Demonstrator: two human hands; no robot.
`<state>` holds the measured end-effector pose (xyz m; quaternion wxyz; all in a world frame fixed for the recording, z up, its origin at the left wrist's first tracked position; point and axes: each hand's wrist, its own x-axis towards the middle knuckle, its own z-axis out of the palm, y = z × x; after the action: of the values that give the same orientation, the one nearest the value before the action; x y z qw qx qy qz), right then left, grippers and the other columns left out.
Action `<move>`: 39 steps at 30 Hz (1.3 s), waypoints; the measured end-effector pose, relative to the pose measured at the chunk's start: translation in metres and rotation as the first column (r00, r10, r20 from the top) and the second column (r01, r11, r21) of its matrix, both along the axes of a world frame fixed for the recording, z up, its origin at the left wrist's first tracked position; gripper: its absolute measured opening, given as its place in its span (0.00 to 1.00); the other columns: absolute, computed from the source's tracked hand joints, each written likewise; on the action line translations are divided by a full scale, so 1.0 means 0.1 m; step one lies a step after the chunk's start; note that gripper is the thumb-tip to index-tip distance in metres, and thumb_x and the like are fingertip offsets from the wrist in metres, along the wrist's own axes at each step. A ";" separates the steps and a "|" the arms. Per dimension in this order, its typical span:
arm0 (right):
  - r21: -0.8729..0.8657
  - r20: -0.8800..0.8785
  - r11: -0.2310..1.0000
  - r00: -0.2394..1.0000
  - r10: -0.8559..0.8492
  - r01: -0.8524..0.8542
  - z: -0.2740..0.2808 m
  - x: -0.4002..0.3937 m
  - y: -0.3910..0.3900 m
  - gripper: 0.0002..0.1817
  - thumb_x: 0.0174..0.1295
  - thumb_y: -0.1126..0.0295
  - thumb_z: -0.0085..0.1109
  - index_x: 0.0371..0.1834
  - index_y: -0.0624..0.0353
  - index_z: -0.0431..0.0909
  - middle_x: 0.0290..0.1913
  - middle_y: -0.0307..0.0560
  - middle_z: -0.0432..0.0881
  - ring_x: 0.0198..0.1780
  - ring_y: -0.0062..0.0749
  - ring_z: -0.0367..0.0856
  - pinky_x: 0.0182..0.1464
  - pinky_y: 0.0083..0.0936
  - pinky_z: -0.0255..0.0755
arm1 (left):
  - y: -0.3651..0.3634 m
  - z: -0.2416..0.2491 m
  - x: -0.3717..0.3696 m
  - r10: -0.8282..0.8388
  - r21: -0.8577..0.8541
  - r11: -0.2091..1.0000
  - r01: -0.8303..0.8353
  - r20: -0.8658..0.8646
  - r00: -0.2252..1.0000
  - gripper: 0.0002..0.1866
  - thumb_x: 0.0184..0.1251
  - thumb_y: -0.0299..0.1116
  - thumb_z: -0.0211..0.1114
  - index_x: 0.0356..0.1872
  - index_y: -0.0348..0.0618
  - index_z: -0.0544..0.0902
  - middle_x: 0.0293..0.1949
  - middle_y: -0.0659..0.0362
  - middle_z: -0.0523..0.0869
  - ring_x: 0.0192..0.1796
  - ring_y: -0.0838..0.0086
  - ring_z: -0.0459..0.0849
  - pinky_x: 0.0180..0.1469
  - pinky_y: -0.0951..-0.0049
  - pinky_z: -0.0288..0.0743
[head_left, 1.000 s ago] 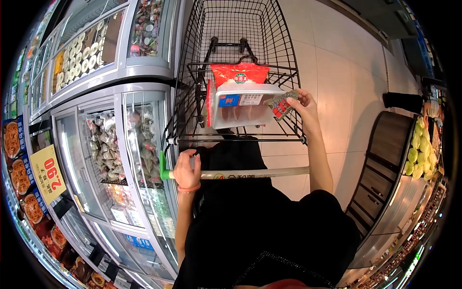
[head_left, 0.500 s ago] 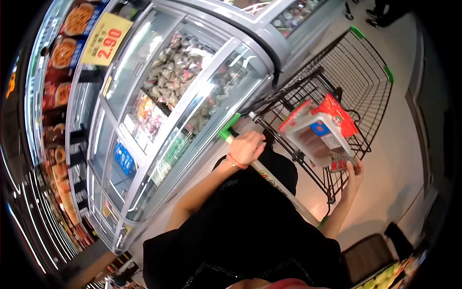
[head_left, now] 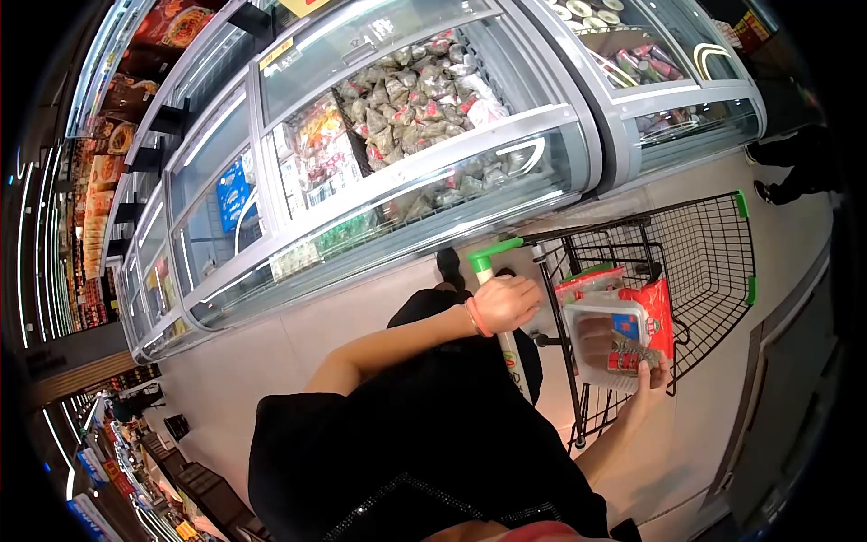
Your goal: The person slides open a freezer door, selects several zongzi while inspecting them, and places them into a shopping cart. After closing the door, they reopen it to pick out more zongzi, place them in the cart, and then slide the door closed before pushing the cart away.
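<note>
My left hand, with a pink band at the wrist, is closed around the cart handle beside its green end. Over the cart's child-seat end, my right hand pinches a small packet with a red label. The packet lies against a clear plastic tray of brown food with a blue and white label. Red bags are behind and beside the tray. The wire shopping cart stretches away to the right.
Glass-topped freezers with wrapped goods run along the left and top. A neighbouring freezer stands at the upper right. A person in dark trousers stands beyond the cart. Tiled floor shows at the lower left.
The view has turned, so the cart and both hands appear lower and more of the freezers and the aisle shows. My left hand still grips the handle; my right hand still holds the packet.
</note>
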<state>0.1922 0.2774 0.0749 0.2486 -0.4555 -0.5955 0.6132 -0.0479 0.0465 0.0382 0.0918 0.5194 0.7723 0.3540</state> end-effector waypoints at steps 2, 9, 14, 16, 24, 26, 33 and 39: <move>-0.012 0.000 1.000 1.000 0.014 -0.014 0.07 -0.19 -0.07 0.29 0.58 0.73 0.63 0.62 0.68 0.65 0.56 0.50 0.73 0.57 0.33 0.72 0.62 0.29 0.64 | 0.01 0.02 0.00 0.004 -0.001 1.000 -0.004 -0.006 1.000 0.10 0.49 0.31 0.67 0.32 0.45 0.77 0.29 0.60 0.77 0.33 0.65 0.79 0.33 0.67 0.73; -0.030 0.030 0.998 0.998 0.056 -0.055 0.03 -0.36 -0.11 0.31 0.56 0.74 0.65 0.62 0.66 0.65 0.58 0.50 0.72 0.58 0.33 0.71 0.62 0.30 0.62 | 0.04 0.03 0.00 0.053 -0.007 0.999 -0.054 -0.040 0.998 0.08 0.50 0.32 0.66 0.32 0.46 0.77 0.28 0.62 0.76 0.33 0.68 0.79 0.33 0.70 0.74; -0.076 0.025 0.993 0.995 0.093 -0.091 -0.02 -0.65 -0.22 0.31 0.54 0.74 0.65 0.62 0.66 0.65 0.58 0.50 0.72 0.58 0.33 0.70 0.63 0.30 0.62 | 0.03 -0.03 -0.01 0.028 -0.014 0.999 -0.029 -0.043 0.999 0.08 0.53 0.34 0.65 0.34 0.48 0.78 0.29 0.63 0.76 0.34 0.71 0.79 0.35 0.73 0.72; -0.131 0.025 0.989 0.997 0.071 -0.067 -0.02 -0.84 -0.30 0.30 0.55 0.76 0.63 0.62 0.67 0.65 0.58 0.50 0.71 0.57 0.32 0.70 0.62 0.29 0.63 | 0.02 -0.02 -0.04 -0.023 0.039 0.999 0.022 0.007 1.000 0.08 0.54 0.34 0.64 0.36 0.48 0.79 0.32 0.64 0.79 0.35 0.72 0.79 0.36 0.74 0.72; -0.275 -0.114 0.961 0.993 0.010 -0.041 0.13 -1.56 -0.75 0.33 0.63 0.62 0.56 0.65 0.72 0.60 0.61 0.54 0.71 0.61 0.38 0.69 0.66 0.33 0.60 | -0.60 0.24 -0.86 0.003 0.376 0.905 -0.200 0.463 0.886 0.10 0.56 0.24 0.66 0.40 0.41 0.80 0.38 0.55 0.84 0.39 0.62 0.83 0.40 0.68 0.77; -0.330 -0.114 0.944 0.993 -0.037 -0.002 0.14 -1.67 -0.85 0.33 0.64 0.60 0.55 0.66 0.72 0.60 0.61 0.55 0.70 0.62 0.39 0.69 0.67 0.35 0.59 | -0.90 0.20 -1.26 0.161 0.272 0.907 -0.323 0.483 0.861 0.10 0.55 0.23 0.67 0.39 0.38 0.81 0.38 0.55 0.84 0.37 0.63 0.83 0.40 0.69 0.77; -0.401 -0.125 0.915 0.986 -0.109 0.050 0.26 -2.17 -1.07 0.37 0.64 0.52 0.54 0.67 0.68 0.59 0.65 0.55 0.66 0.65 0.41 0.66 0.67 0.40 0.59 | -1.94 -0.26 -2.89 0.731 -0.154 0.661 -0.734 0.355 0.583 0.08 0.64 0.28 0.63 0.43 0.39 0.79 0.27 0.59 0.82 0.28 0.79 0.79 0.31 0.78 0.74; -0.241 -0.051 0.967 0.996 0.075 -0.085 0.37 -2.79 -1.33 0.40 0.59 0.52 0.59 0.66 0.71 0.59 0.61 0.55 0.69 0.61 0.41 0.70 0.64 0.38 0.63 | -2.28 -1.45 -3.98 0.703 -0.496 0.671 -0.551 0.661 0.262 0.07 0.66 0.27 0.62 0.43 0.39 0.80 0.30 0.65 0.82 0.30 0.83 0.78 0.33 0.83 0.72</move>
<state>-0.0868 0.1442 0.1119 0.1784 -0.4452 -0.5284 0.7005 -0.4461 -0.1818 -0.1068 0.3301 -0.0668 0.8033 0.4912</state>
